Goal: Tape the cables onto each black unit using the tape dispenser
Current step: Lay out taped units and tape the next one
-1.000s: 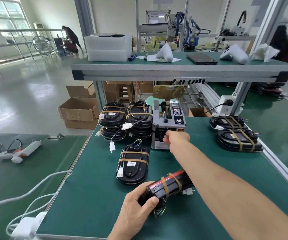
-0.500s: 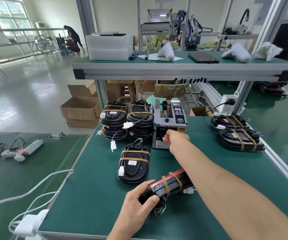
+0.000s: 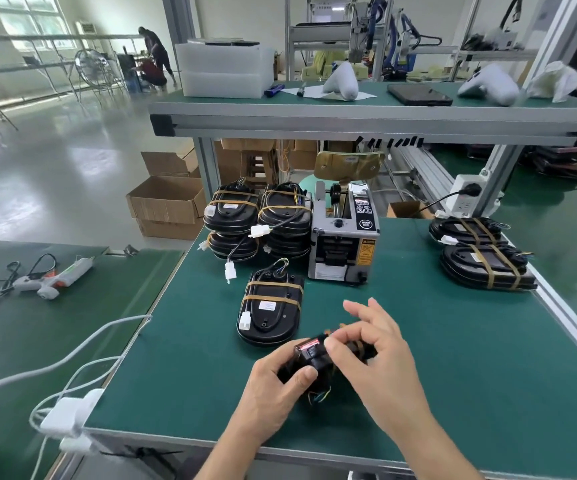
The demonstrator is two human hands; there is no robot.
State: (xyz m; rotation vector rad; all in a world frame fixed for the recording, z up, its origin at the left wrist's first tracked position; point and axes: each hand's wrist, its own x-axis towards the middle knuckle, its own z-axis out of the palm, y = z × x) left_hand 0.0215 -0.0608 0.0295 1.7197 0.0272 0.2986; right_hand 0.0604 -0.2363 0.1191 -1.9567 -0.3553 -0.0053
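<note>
Near the front edge of the green tabletop (image 3: pixel 436 358), the left hand (image 3: pixel 273 393) grips a black unit (image 3: pixel 309 358) from its near side, thumb curled over the top, holding it tipped up on edge so a red strip shows along its upper face. The right hand (image 3: pixel 377 355) meets the same unit from the right: thumb and forefinger pinch at its upper edge, where a bit of brown tape seems to sit, though blur makes that hard to confirm, while the other fingers spread loosely upward. Thin coloured wires hang out beneath the unit. Just behind it, a second black unit (image 3: pixel 269 306) lies flat with two brown tape bands across it and a white connector at its left side. Farther back stands the grey tape dispenser (image 3: pixel 344 247), upright, facing the person. To its left sit two stacks of taped units (image 3: pixel 259 223), touching each other, with white plugs dangling on cables. Well apart on the right, another pair of taped units (image 3: pixel 481 258) lies near the tabletop's rim. On the lower bench to the left rests a glue gun (image 3: pixel 48 280), and white cables (image 3: pixel 82 358) run to a power adapter at the corner.
</note>
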